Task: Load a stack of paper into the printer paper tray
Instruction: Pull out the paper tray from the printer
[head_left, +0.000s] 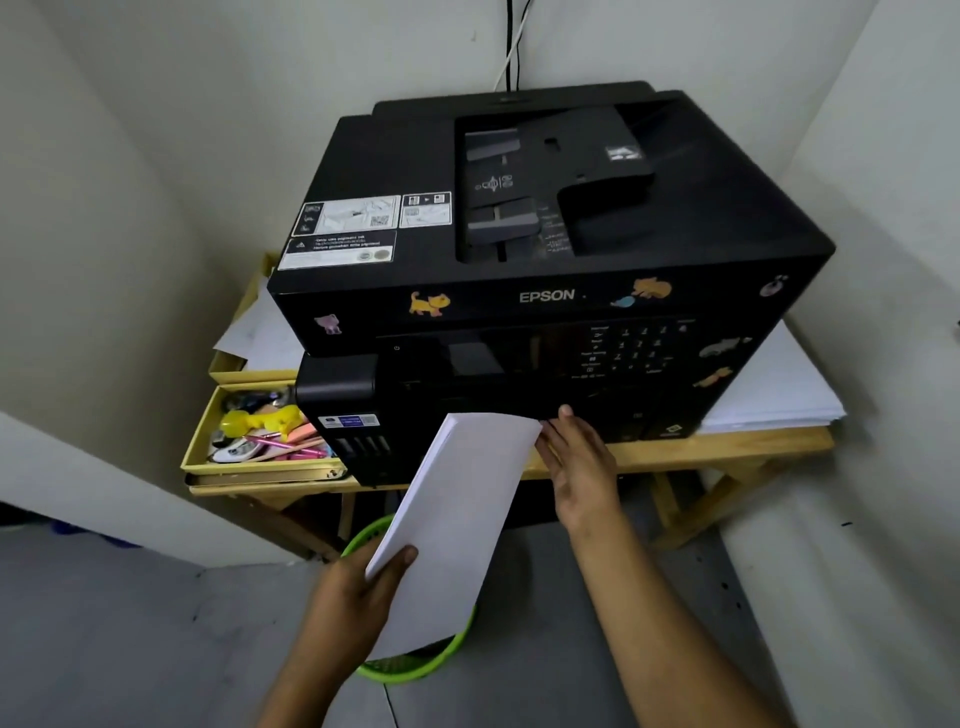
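A black Epson printer (519, 234) with animal stickers stands on a wooden table (727, 452). In front of its lower face I hold a thick stack of white paper (457, 519), tilted, its far end up against the printer front. My left hand (358, 597) grips the stack's near left corner, thumb on top. My right hand (576, 462) lies flat along the stack's right edge, fingertips touching the printer's lower front. The paper tray itself is hidden behind the stack and hands.
A yellow tray (208, 441) of pens and small items sits left of the printer, with loose sheets (260, 332) behind it. More white sheets (779, 395) lie under the printer's right side. A green mesh basket (415, 665) stands on the floor below. Walls close in on both sides.
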